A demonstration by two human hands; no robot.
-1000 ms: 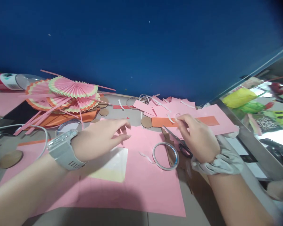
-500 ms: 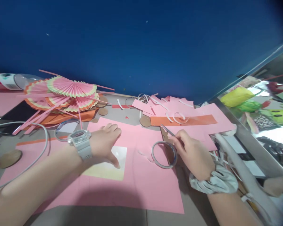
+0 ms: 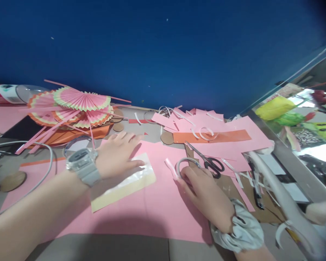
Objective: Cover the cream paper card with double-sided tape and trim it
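Observation:
My left hand (image 3: 119, 154) lies open, fingers spread, over a large pink paper sheet (image 3: 163, 210). Its thumb rests on a tilted, shiny white-and-yellow sleeve (image 3: 125, 186), partly covered by the hand. On the right, my right hand (image 3: 203, 194) is closed on a roll of tape (image 3: 183, 164); a loose strip end hangs off its left side, and the fingers hide the lower part of the roll. Just beyond that hand, dark-handled scissors (image 3: 213, 166) lie on the table, apart from the fingers.
Pleated pink paper fans (image 3: 84, 103) sit at the back left, near a plastic bottle (image 3: 13, 94). A white cable (image 3: 50, 159) loops on the left. An orange strip (image 3: 225, 136) lies on pink paper scraps (image 3: 198, 117). A cutter knife (image 3: 258, 195) is at right, before a blue panel (image 3: 152, 54).
My right hand has let go of the scissors, moved left and taken hold of the tape roll. The sleeve under my left hand has turned and shifted slightly right.

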